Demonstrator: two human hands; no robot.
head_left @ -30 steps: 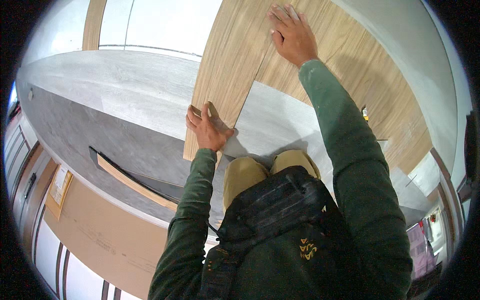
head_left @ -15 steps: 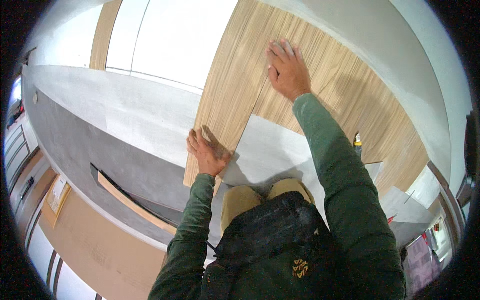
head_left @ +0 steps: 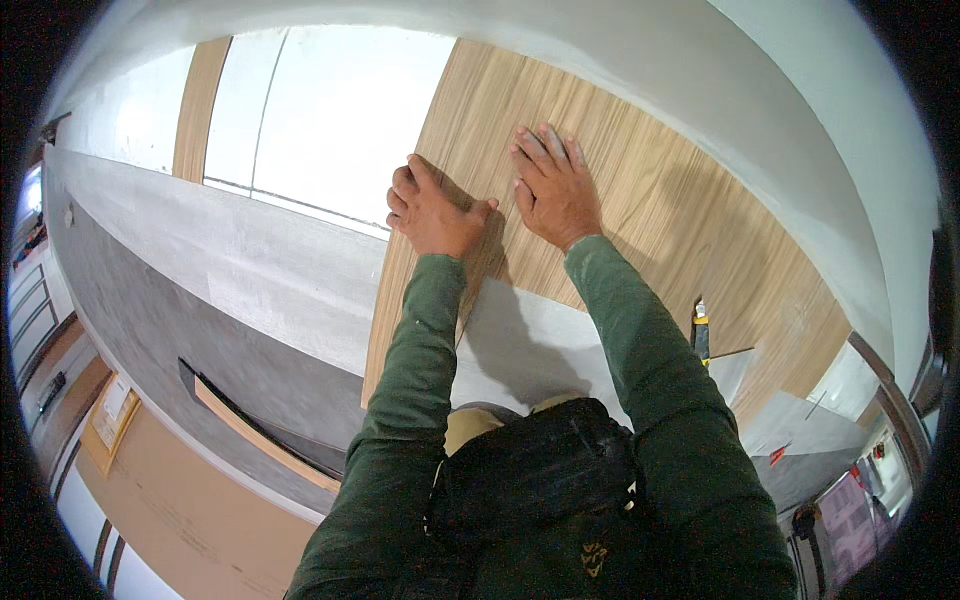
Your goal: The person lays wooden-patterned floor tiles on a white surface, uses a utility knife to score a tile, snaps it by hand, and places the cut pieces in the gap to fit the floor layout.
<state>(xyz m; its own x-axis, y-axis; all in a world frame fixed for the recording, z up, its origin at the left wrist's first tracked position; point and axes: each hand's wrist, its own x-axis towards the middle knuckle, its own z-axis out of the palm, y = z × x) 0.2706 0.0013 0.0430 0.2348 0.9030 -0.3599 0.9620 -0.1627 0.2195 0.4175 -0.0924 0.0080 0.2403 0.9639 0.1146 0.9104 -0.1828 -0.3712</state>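
Observation:
A long wood-look floor plank point(head_left: 388, 335) slants away from my knees, its near end jutting past the laid planks point(head_left: 680, 190) to its right. Across it lies my left hand point(head_left: 437, 212), fingers curled over its left edge and thumb stretched out to the right. My right hand point(head_left: 560, 192) rests palm down on the wood-look surface just right of my left hand, fingers extended. The seam close to my hands is hard to make out. A yellow and black utility knife point(head_left: 701, 332) sits on the planks right of my right forearm.
White sheeting point(head_left: 330, 110) covers the floor beyond the plank's left edge. A narrow wood-look strip point(head_left: 200, 110) lies farther left. On the grey floor point(head_left: 290, 300) is a dark-edged wooden strip point(head_left: 260, 425). Brown cardboard point(head_left: 190, 500) lies at lower left. A pale wall curves along the far right.
My left hand has moved away from me along the plank, nearer my right hand. My right hand stays flat on the planks, lower in the picture. The view has shifted slightly.

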